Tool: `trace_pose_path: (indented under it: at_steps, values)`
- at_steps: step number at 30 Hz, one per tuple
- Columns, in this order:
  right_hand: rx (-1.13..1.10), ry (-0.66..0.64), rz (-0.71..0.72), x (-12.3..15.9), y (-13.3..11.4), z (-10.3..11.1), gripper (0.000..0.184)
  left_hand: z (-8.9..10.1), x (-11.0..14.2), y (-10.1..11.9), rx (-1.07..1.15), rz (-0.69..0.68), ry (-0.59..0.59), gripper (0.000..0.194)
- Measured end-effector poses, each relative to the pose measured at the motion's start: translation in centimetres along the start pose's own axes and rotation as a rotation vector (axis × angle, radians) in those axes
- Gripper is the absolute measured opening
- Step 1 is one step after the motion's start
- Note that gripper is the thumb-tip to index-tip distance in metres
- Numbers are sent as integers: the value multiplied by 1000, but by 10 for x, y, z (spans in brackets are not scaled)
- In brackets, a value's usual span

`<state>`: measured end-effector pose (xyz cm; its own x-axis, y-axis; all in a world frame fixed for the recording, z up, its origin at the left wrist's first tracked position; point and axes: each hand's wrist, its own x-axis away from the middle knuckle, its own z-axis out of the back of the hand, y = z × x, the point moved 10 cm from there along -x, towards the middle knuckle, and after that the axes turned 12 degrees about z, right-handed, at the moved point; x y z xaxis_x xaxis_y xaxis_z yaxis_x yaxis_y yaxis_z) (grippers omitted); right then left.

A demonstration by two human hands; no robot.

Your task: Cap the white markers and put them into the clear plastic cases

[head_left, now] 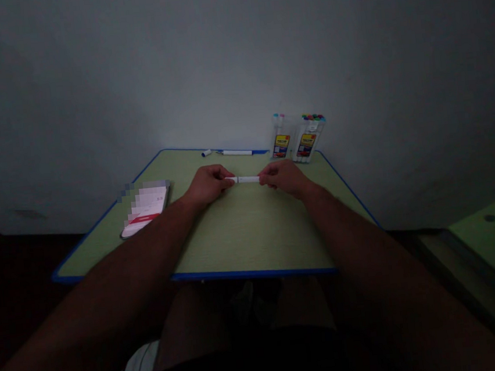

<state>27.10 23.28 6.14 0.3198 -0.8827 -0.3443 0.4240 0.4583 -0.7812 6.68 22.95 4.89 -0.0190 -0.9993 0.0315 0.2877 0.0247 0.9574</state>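
A white marker pen (248, 179) lies level between my two hands, a little above or on the table; I cannot tell which. Its left end is pinched by my left hand (213, 182), thumb and fingers closed. On its right end my right hand (285, 177) is closed in the same kind of pinch. A dark ring shows on the marker near my left fingertips. Both tips of the marker are hidden by my fingers. Behind it, near the back edge, lies an uncapped white marker (238, 152) with its tip to the left, and a loose cap (206, 153) beside that tip.
The pale green table (252, 237) has a blue rim. Two clear marker cases stand at the back right: one (281, 141) with a few markers, one (308, 140) with several. A phone (147, 208) with a lit screen lies at the left. The wall (218, 66) rises behind.
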Motion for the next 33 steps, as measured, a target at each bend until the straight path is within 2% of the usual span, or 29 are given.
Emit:
trace_pose_path:
  at_steps: [5, 14, 20, 24, 29, 33]
  values:
    - [35, 22, 8, -3, 1, 2, 5, 0, -2, -2, 31, 21, 53, 9]
    - [36, 56, 47, -6, 1, 3, 5, 0, 1, 1, 74, -5, 54, 9]
    - [39, -19, 93, -7, -3, -7, 8, 2, -1, 8, 264, -89, 28, 21]
    - [53, -17, 110, -8, -1, -12, 9, -5, -4, 5, 410, -88, -59, 32]
    - [124, -23, 165, -8, -8, -18, 13, -15, -1, 7, 423, -98, -140, 37]
    - [174, 42, 167, -9, -12, -14, 11, -10, 4, 18, 375, -196, -91, 34]
